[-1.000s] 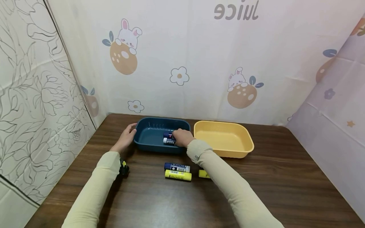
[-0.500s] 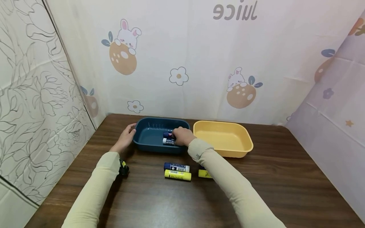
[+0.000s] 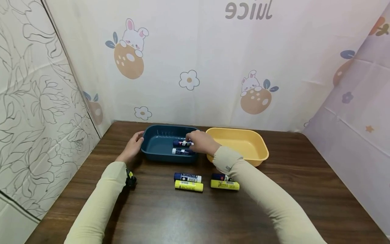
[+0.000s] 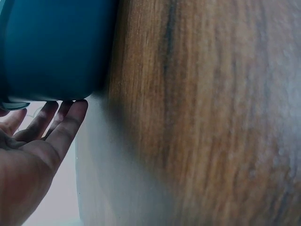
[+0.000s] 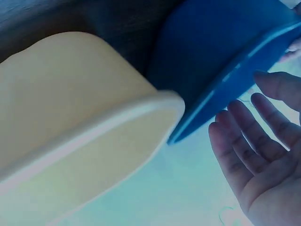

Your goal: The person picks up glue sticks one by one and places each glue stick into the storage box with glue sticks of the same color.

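Blue round-cornered tray [image 3: 167,158]: left fingers [image 4: 68,126] straight against smooth wall [image 4: 54,56]; right fingers [image 5: 228,155] spread, empty, near cylindrical sticks [image 3: 182,151].

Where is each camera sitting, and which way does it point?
Head: worn on the head, looking forward and down at the blue tray, yellow tray and tubes; left hand, right hand and sleeves show.
Left wrist: at that wrist, facing the blue tray's outside and table; left hand shows.
Right wrist: at that wrist, facing both trays; right hand shows.
Shared: blue tray, both wrist views.
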Available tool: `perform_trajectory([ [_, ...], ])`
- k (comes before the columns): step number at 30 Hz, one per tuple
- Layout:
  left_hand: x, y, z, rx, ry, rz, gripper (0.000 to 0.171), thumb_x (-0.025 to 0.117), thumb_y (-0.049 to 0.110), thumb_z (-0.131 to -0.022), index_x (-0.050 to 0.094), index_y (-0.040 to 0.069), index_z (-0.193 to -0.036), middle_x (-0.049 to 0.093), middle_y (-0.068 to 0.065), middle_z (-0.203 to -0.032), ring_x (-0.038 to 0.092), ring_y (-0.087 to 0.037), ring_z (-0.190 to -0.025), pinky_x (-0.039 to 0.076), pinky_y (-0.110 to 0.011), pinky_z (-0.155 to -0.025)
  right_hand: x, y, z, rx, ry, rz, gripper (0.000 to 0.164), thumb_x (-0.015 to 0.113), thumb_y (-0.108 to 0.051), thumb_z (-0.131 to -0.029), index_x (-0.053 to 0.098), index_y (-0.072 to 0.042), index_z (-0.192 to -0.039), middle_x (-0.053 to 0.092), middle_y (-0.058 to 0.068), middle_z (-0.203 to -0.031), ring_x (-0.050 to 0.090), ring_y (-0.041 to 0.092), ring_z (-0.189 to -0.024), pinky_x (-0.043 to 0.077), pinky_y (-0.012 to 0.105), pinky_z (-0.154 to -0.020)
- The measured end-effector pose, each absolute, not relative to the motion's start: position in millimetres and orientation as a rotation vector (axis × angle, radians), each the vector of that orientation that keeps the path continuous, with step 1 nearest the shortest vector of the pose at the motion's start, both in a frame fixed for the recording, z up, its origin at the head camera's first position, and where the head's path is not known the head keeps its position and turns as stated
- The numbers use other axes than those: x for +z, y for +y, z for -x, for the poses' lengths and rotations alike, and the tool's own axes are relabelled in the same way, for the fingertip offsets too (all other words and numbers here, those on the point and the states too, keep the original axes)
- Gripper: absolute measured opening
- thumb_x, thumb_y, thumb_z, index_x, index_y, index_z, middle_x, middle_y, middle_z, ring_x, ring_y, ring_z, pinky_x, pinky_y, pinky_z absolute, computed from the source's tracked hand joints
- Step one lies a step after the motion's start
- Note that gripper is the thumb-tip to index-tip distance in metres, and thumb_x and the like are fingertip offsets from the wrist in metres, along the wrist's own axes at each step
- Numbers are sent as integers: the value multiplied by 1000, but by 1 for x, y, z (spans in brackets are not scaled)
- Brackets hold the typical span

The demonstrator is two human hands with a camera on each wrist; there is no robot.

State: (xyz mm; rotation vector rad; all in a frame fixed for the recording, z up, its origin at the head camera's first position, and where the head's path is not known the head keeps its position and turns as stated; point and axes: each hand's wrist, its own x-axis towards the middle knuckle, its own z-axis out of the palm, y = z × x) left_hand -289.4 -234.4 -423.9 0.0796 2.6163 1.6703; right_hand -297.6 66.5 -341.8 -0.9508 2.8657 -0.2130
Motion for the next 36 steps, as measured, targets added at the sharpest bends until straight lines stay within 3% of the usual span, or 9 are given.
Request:
perform_trajectory([
  [6,-425,-236,290,1657,2627,-100,49,27,20,-105,20,2,-150,25,-29,-148,31,-41,-131,33,-56,-100,-330,95,279,-291,2885,1099,28,69,-9,-86,66,-4,-113,66,11,-109,61,20,-91,51,33,-81],
  [11,-425,-236,291,1654,2641,-106,48,28,20,-105,21,1,-149,25,-28,-149,29,-42,-133,28,-56,-104,-323,117,261,-346,2920,1150,23,70,-9,-84,68,-7,-107,66,6,-98,60,17,-84,52,31,-76],
  [18,-423,-236,291,1646,2650,-106,48,28,19,-105,21,0,-149,25,-28,-149,27,-41,-134,25,-55,-106,-319,142,237,-373,2925,1157,23,70,-12,-85,69,-9,-107,67,6,-102,61,19,-90,51,34,-81],
  [36,-425,-236,290,1642,2633,-85,50,28,21,-105,19,2,-150,26,-28,-148,30,-42,-132,28,-56,-104,-357,180,195,-403,2890,1156,24,75,-10,-81,68,-7,-103,65,3,-95,60,14,-81,52,31,-71],
])
